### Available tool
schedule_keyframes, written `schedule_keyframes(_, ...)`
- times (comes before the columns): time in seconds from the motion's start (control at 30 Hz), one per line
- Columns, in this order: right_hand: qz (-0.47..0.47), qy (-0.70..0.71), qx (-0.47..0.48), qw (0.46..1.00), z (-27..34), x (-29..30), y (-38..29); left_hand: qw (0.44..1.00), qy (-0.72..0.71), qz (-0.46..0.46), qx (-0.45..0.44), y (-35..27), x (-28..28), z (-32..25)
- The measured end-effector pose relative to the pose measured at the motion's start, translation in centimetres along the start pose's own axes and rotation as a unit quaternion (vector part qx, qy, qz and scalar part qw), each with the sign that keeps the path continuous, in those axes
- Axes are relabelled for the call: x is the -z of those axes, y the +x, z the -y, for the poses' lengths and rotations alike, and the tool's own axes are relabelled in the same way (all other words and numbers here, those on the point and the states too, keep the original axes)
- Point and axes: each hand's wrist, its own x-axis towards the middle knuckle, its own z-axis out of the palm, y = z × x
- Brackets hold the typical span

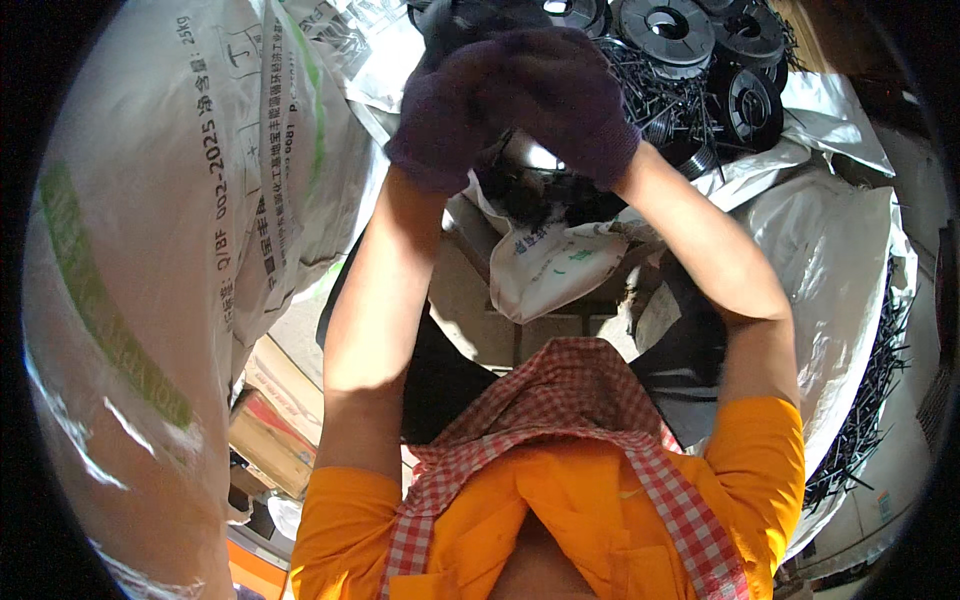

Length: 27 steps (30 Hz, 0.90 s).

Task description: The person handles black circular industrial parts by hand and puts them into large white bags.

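Both of my hands wear dark purple knit gloves and meet at the top middle of the view. My left hand (446,116) and my right hand (574,101) press close together, backs towards me. A dark thing (465,22) shows just beyond the gloves, too shadowed to name. My fingers and whatever lies between them are hidden. To the right of my right hand is a heap of black plastic spools (667,31), mixed with thin black plastic sticks (660,97). One spool (750,106) leans on its edge. Below my wrists hangs a white sack flap (555,262) with printing.
A large, full white sack (142,247) bearing writing stands close on my left. On my right, another white sack (817,247) holds many thin black sticks (862,427). Cardboard boxes (277,427) lie low at the left. A red gingham apron (555,382) covers my lap.
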Motion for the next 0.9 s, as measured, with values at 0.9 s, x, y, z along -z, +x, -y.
schedule_keyframes(0.9,0.413,-0.291,-0.307,0.806,0.3,-5.4,-11.6,0.994,0.049,-0.080,-0.053,-8.1,-0.4,-3.1)
